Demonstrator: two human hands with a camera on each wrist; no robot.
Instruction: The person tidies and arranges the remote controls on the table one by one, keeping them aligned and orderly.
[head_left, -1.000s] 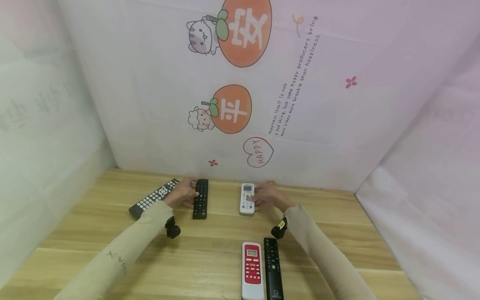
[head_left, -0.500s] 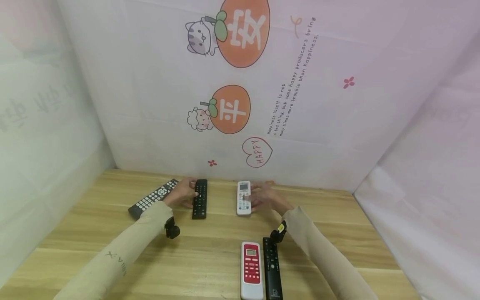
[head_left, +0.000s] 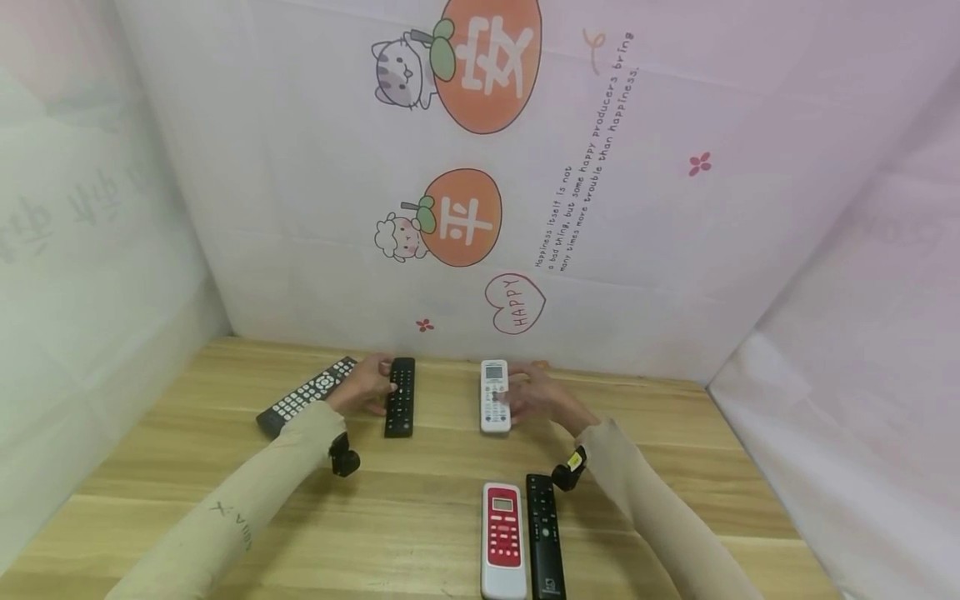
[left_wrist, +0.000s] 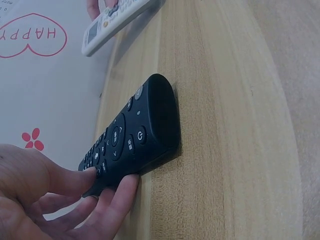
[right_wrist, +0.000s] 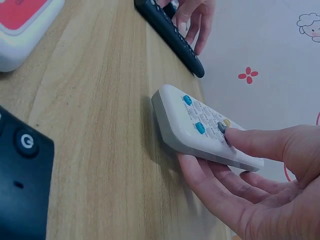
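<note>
My left hand (head_left: 367, 387) holds a slim black remote control (head_left: 401, 398) by its left side, thumb on the buttons and fingers under the edge, as the left wrist view shows. My right hand (right_wrist: 265, 185) grips a white remote control (right_wrist: 200, 127) with a small screen and blue and grey buttons. Its thumb lies on the button face and the fingers are beneath. In the head view this white remote stands close over the wood near the back wall, to the right of the black one.
Under the left forearm's far side lies a larger dark remote (head_left: 307, 395) with white buttons, slanted. Nearer the front, a red-and-white remote (head_left: 503, 542) and a long black remote (head_left: 545, 537) lie side by side on the wooden table (head_left: 405, 517). A printed cloth (head_left: 637, 275) hangs behind.
The white remote in my right hand shifted slightly left, then back right. My left hand and the black remote stay in place.
</note>
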